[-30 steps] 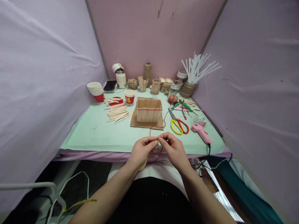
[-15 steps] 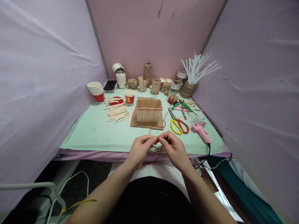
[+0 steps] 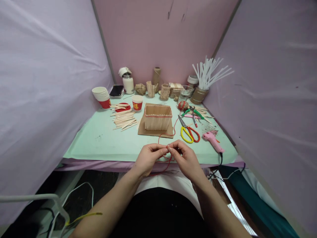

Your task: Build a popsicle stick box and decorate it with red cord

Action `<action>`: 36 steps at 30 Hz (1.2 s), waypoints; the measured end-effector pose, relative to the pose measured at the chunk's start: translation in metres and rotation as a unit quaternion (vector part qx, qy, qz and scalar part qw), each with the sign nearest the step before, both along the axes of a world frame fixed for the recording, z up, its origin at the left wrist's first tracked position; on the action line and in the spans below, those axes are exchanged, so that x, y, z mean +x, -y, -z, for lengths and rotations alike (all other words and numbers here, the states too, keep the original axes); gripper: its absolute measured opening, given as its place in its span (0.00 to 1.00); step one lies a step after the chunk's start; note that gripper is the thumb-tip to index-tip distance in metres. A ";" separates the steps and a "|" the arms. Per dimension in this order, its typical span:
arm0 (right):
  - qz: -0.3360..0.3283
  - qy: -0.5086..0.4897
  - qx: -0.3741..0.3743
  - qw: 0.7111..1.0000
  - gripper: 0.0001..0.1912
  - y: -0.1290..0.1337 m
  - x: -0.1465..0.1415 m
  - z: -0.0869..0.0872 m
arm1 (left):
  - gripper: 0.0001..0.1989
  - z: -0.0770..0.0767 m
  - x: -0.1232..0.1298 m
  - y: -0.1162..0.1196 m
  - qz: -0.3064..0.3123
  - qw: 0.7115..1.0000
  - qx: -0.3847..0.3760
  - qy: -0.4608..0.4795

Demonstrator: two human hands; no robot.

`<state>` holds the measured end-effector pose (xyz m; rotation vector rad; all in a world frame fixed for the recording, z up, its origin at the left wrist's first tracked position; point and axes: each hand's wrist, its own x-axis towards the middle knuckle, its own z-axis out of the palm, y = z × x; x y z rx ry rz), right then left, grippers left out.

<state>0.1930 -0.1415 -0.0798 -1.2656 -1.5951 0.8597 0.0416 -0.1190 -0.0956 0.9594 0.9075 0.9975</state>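
The table (image 3: 111, 145) has a pale green top. Around the cardboard sheet (image 3: 141, 128) at its middle lie loose flat sticks (image 3: 125, 119) at 9 o'clock, stacked paper cups (image 3: 101, 96) at 10, scissors (image 3: 184, 124) and a pink glue gun (image 3: 213, 140) between 3 and 4.

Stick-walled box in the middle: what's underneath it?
A cardboard sheet lies under the box, showing at its left and near sides, with red string crossing the near-right corner. The part directly beneath is covered.
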 end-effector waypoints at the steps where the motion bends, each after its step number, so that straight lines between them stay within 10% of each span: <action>1: 0.004 -0.004 0.001 1.000 0.08 0.000 0.000 0.001 | 0.12 0.000 0.000 0.001 -0.012 1.000 0.018 -0.009; 13: 0.052 0.032 0.066 0.996 0.06 0.000 -0.004 0.007 | 0.07 0.003 0.005 0.009 -0.094 0.966 0.200 -0.134; 36: 0.074 -0.027 0.022 0.997 0.07 0.000 -0.008 0.008 | 0.06 0.005 0.006 0.013 -0.101 0.934 0.269 -0.212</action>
